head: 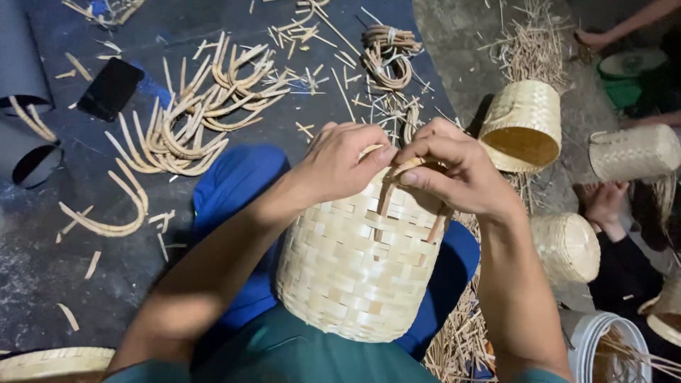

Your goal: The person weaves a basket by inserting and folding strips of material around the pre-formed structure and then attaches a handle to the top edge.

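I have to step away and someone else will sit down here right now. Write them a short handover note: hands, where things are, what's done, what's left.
Left hand: gripping the woven basket at its rim.
Right hand: pinching the curved handle strip at the rim.
Basket rests on the lap, body fully woven.
Done: one end of the strip seems tucked into the weave.
Left: seating the handle; how far it is fixed cannot be seen.
Spare curved strips lie on the dark mat, front left.
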